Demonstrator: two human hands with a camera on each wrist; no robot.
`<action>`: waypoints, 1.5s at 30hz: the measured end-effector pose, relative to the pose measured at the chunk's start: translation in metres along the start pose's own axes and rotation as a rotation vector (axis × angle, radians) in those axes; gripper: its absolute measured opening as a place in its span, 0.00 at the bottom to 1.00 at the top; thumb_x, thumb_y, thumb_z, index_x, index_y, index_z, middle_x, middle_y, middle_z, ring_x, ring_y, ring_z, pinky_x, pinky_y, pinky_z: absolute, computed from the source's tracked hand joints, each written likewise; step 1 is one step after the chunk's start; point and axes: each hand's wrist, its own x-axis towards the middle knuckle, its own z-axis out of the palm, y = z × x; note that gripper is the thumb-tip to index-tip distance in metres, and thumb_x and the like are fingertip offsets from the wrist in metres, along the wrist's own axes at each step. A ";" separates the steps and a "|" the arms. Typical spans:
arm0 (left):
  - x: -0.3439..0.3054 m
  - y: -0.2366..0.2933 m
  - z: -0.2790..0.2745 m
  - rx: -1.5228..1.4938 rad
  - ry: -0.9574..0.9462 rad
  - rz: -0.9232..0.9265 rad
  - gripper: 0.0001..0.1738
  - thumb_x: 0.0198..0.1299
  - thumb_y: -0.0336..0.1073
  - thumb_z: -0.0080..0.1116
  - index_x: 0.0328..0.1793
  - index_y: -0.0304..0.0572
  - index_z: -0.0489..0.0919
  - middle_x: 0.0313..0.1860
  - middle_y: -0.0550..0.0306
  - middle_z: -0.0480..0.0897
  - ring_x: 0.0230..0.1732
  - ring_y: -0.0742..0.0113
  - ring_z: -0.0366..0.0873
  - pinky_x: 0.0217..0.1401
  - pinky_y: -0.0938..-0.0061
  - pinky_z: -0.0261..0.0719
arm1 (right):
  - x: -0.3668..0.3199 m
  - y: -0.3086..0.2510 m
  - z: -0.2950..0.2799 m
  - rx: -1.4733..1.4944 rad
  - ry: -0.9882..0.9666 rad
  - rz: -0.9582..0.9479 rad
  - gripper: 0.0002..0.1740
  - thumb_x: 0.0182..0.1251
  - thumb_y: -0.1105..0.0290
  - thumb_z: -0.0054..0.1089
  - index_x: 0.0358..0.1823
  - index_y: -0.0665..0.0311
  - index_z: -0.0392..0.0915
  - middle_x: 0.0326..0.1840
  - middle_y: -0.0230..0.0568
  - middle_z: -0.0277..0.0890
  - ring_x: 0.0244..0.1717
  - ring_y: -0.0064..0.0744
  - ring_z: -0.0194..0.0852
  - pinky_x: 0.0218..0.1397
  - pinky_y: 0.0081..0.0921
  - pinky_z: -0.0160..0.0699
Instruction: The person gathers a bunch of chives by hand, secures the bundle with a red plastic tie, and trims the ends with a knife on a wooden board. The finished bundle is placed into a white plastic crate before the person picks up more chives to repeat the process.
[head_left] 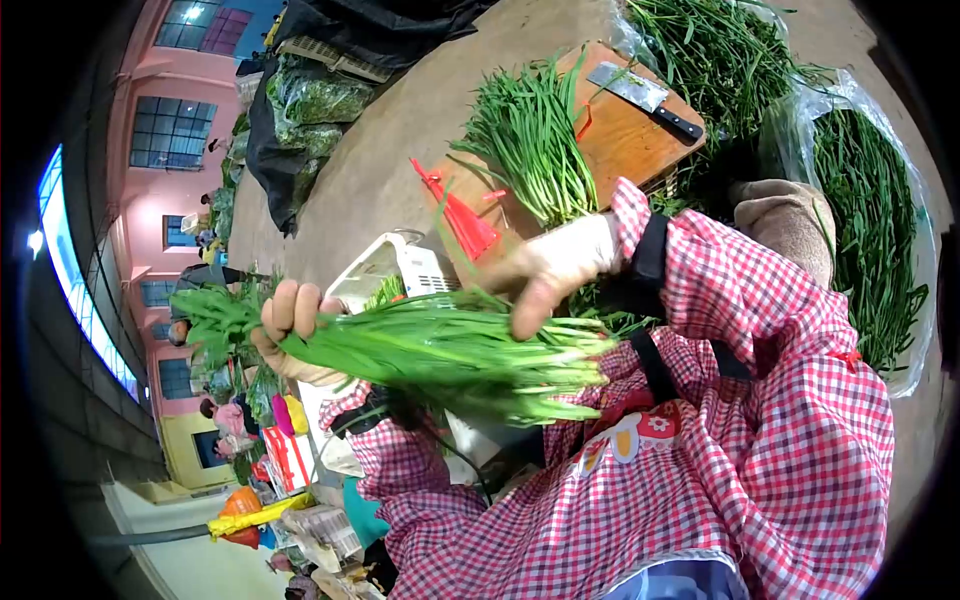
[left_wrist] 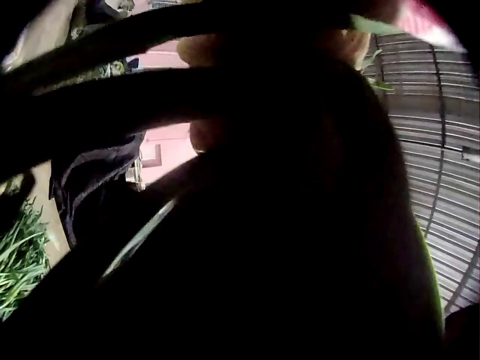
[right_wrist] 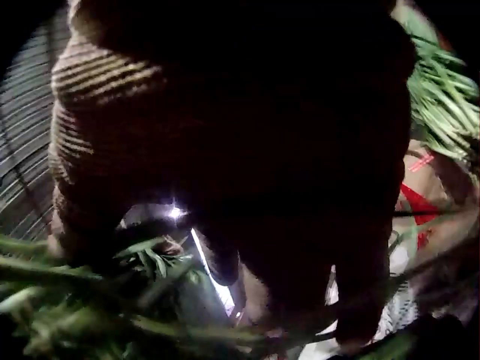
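Observation:
A bunch of garlic chives (head_left: 450, 360), with long green leaves and pale cut stems, lies sideways before the person's checked sleeves in the head view. My left hand (head_left: 290, 330) grips its leafy end, fingers curled over the leaves. At the stem side, my right hand (head_left: 560, 265) is blurred, its thumb lying on the stalks and its fingers stretched out along the bunch's edge. In the right wrist view the dark right hand (right_wrist: 255, 150) spreads above several stalks (right_wrist: 67, 315). The left wrist view is mostly dark, with a few fingertips (left_wrist: 199, 52) showing.
A wooden board (head_left: 625, 140) carries another chive bunch (head_left: 530, 140), a cleaver (head_left: 645, 95) and red ties (head_left: 460, 220). A white plastic basket (head_left: 425, 270) stands beside it. Plastic bags of chives (head_left: 865, 220) lie at the right. Further off are covered vegetable piles (head_left: 315, 100).

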 end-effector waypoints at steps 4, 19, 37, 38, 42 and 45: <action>-0.018 0.027 -0.031 -0.040 0.479 0.146 0.12 0.64 0.42 0.58 0.35 0.52 0.66 0.33 0.68 0.66 0.32 0.69 0.64 0.40 0.66 0.68 | -0.048 0.013 0.024 0.349 0.055 0.306 0.33 0.66 0.53 0.65 0.67 0.64 0.69 0.30 0.30 0.80 0.21 0.16 0.67 0.26 0.16 0.68; -0.060 -0.011 -0.103 0.347 0.917 0.138 0.16 0.66 0.48 0.53 0.42 0.42 0.78 0.41 0.49 0.83 0.50 0.48 0.78 0.60 0.47 0.74 | -0.152 -0.006 0.028 0.021 0.326 0.604 0.17 0.71 0.58 0.59 0.52 0.62 0.80 0.24 0.31 0.74 0.27 0.21 0.68 0.31 0.25 0.69; -0.068 -0.007 -0.075 0.513 1.223 0.355 0.27 0.65 0.54 0.54 0.61 0.41 0.75 0.61 0.45 0.77 0.60 0.48 0.75 0.64 0.49 0.73 | -0.035 -0.026 0.073 0.511 0.868 0.198 0.29 0.65 0.62 0.63 0.64 0.68 0.70 0.35 0.36 0.80 0.26 0.19 0.73 0.28 0.17 0.71; -0.067 -0.012 -0.071 0.511 1.207 0.364 0.26 0.65 0.53 0.54 0.59 0.41 0.76 0.59 0.46 0.79 0.59 0.49 0.76 0.64 0.50 0.73 | -0.023 -0.012 0.069 0.558 0.858 0.177 0.27 0.65 0.61 0.63 0.61 0.69 0.72 0.33 0.37 0.80 0.24 0.19 0.72 0.26 0.18 0.70; -0.074 -0.023 -0.072 0.387 1.087 0.412 0.19 0.64 0.48 0.55 0.45 0.39 0.82 0.45 0.51 0.85 0.52 0.55 0.80 0.62 0.56 0.76 | 0.002 -0.007 0.072 0.827 0.796 0.175 0.14 0.72 0.61 0.56 0.45 0.66 0.75 0.22 0.34 0.76 0.19 0.22 0.72 0.23 0.20 0.73; -0.105 0.000 -0.118 0.349 0.977 0.442 0.18 0.63 0.44 0.56 0.49 0.38 0.80 0.47 0.52 0.84 0.53 0.58 0.80 0.62 0.62 0.76 | -0.026 -0.025 0.073 0.549 0.501 0.057 0.16 0.75 0.60 0.49 0.38 0.66 0.77 0.22 0.33 0.75 0.20 0.20 0.69 0.26 0.21 0.69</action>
